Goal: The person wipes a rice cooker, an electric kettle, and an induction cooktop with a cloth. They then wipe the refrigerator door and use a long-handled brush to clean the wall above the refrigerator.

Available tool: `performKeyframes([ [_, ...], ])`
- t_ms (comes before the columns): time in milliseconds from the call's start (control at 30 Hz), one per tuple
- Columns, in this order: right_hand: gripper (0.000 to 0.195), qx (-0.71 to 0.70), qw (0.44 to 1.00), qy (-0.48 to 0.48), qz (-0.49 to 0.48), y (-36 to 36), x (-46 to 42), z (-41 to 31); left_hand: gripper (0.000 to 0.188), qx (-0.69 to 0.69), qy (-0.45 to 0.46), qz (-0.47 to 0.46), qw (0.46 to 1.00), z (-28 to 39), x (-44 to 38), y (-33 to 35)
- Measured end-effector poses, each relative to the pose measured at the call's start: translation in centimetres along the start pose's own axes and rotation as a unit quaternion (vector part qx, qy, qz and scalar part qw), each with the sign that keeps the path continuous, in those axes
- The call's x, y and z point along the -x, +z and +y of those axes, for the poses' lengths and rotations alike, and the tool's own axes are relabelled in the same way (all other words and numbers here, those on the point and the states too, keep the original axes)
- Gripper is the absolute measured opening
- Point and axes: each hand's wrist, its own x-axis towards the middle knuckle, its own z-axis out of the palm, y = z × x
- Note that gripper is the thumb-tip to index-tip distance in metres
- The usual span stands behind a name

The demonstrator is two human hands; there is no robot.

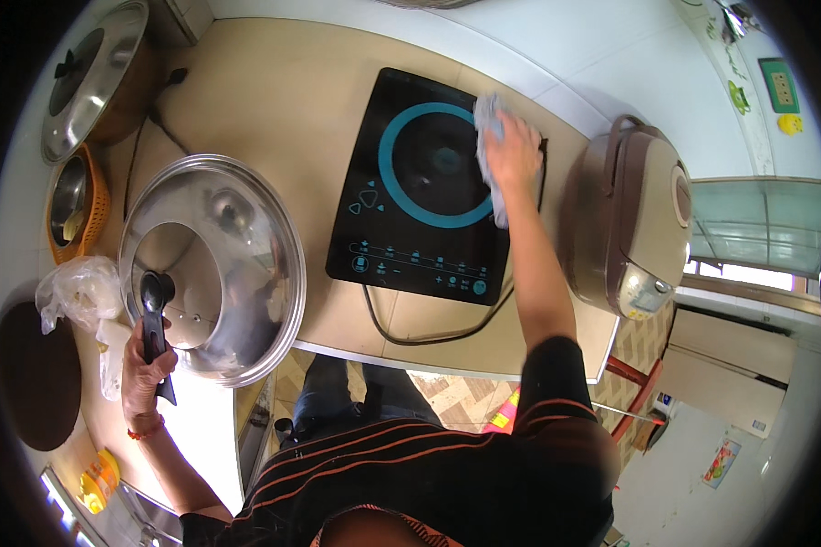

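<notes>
My right hand (512, 152) presses a light grey cloth (487, 130) on the right edge of a black induction cooktop (424, 246), which bears a blue ring and printed controls. My left hand (149, 369) grips the black handle (154, 321) of a large round metal lid with a glass centre (260, 287), at the counter's left part. A black cord (438, 340) loops on the counter just below the cooktop.
A brown and beige rice cooker (605, 212) stands right of the cooktop. Along the left are a lidded pan (120, 89), an orange basket (99, 212), a clear plastic bag (85, 290) and a dark round board (37, 376). The counter's front edge (417, 366) runs before me.
</notes>
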Motion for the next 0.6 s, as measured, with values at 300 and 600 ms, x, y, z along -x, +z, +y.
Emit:
performKeyframes([
  [300, 0.057, -0.158, 0.885, -0.395, -0.188, -3.9, 15.9, -10.9, 0.060, 0.026, -0.015, 0.032, 0.999, -0.4, 0.4, -0.2],
  [600, 0.040, -0.051, 0.993, 0.103, -0.013, 4.9, -11.0, 3.9, 0.054, 0.058, -0.025, 0.007, 0.998, -0.4, 1.1, -1.7],
])
